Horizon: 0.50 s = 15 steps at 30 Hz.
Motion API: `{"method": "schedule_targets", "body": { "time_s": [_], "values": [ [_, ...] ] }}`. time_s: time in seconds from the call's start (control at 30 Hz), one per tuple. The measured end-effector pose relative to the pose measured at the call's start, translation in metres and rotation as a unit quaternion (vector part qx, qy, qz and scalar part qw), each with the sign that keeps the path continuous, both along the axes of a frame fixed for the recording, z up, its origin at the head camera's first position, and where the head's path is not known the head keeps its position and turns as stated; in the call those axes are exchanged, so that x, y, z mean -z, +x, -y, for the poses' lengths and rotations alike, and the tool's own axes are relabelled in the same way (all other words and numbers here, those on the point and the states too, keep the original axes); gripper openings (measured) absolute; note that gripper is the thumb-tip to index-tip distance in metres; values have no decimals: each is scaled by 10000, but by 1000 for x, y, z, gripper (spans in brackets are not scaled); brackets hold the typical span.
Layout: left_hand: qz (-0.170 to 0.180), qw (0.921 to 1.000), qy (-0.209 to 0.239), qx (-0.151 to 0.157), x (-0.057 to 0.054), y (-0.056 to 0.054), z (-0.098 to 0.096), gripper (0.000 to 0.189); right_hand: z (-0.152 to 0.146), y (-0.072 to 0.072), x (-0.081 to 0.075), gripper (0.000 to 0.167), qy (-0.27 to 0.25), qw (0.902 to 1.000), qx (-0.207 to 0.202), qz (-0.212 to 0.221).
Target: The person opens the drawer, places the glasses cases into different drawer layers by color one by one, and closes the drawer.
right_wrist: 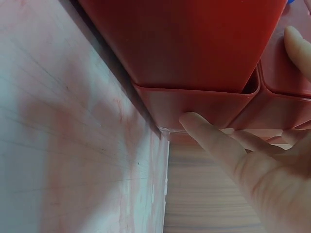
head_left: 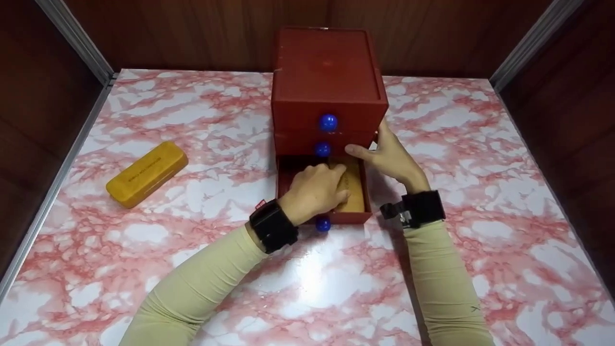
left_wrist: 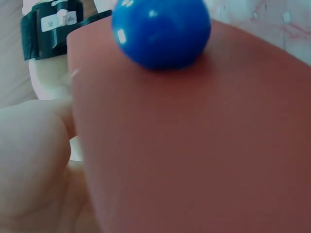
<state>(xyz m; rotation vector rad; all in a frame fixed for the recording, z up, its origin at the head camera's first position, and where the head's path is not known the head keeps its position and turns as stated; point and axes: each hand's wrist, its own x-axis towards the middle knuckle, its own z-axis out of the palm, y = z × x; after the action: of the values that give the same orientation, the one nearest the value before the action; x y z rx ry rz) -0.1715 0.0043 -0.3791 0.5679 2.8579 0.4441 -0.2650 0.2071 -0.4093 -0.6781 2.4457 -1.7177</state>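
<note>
A red drawer cabinet [head_left: 329, 67] with blue ball knobs stands at the back, its lowest drawer [head_left: 350, 219] pulled out. Inside that drawer's right half lies a yellow glasses case [head_left: 355, 190] with faint lettering. My left hand [head_left: 314, 190] reaches into the drawer, its curled fingers and thumb holding the case's left side; the fingertips are partly hidden. In the left wrist view, the drawer front and its blue knob [left_wrist: 163, 29] fill most of the picture. My right hand [head_left: 394, 156] rests on the cabinet's right side with fairly straight fingers [right_wrist: 209, 133], thumb on the middle drawer's front.
A second yellow glasses case [head_left: 146, 174] lies closed and slanted on the left of the pink-and-white marbled table [head_left: 216, 120]. Dark wooden panels [head_left: 182, 33] border the table at the back and sides, with metal strips at the corners.
</note>
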Motion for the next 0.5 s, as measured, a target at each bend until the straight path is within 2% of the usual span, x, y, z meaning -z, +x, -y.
{"method": "schedule_targets", "body": {
  "time_s": [0.17, 0.5],
  "values": [
    [-340, 9992, 218, 68, -8, 3, 14, 54, 0, 0, 0, 86, 44, 10000, 14, 17],
    [-1061, 9922, 647, 139, -27, 13, 42, 43, -1, 1, -1, 88, 42, 10000, -15, -4]
  ]
}}
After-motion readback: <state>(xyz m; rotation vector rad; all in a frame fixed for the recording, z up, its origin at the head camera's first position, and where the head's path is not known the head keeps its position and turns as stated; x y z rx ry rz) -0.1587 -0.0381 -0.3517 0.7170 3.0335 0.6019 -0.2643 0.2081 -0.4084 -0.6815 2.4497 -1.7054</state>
